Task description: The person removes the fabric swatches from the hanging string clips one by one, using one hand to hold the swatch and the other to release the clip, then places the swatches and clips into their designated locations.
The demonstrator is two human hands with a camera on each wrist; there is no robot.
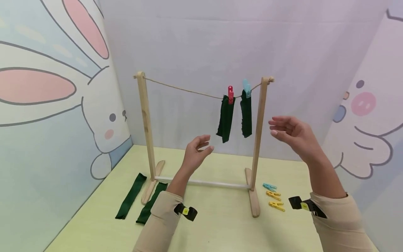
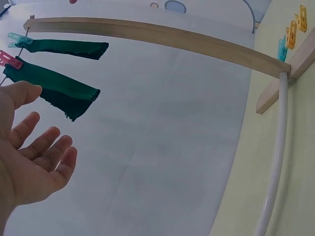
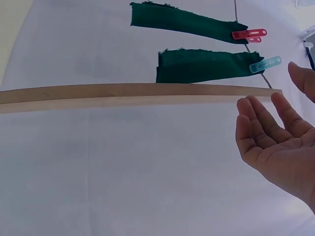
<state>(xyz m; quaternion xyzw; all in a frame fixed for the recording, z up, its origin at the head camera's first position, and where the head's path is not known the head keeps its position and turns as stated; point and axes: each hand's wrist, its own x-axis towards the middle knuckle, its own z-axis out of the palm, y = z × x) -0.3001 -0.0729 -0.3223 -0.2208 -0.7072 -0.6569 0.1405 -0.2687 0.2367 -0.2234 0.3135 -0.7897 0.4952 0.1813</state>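
Observation:
Two dark green cloth strips hang from a twine line point(image 1: 185, 89) on a wooden stand. A red clothespin point(image 1: 231, 95) grips the left cloth strip point(image 1: 226, 119); a light blue clothespin point(image 1: 247, 89) grips the right cloth strip point(image 1: 247, 117), near the right post point(image 1: 260, 129). My left hand point(image 1: 196, 154) is held in the air below and left of the hanging strips, fingers loosely bent, holding nothing. In the left wrist view its thumb overlaps the red-pinned strip; contact cannot be made out. To the right of the right post, my right hand point(image 1: 294, 136) hovers with relaxed fingers, also holding nothing.
Two more green strips lie on the yellow table by the stand's left foot point(image 1: 153, 182): one strip point(image 1: 131, 196) further left, another strip point(image 1: 152, 203) partly behind my left forearm. Right of the right foot point(image 1: 253, 192) lie a blue clothespin point(image 1: 269, 187) and two yellow clothespins point(image 1: 276, 205).

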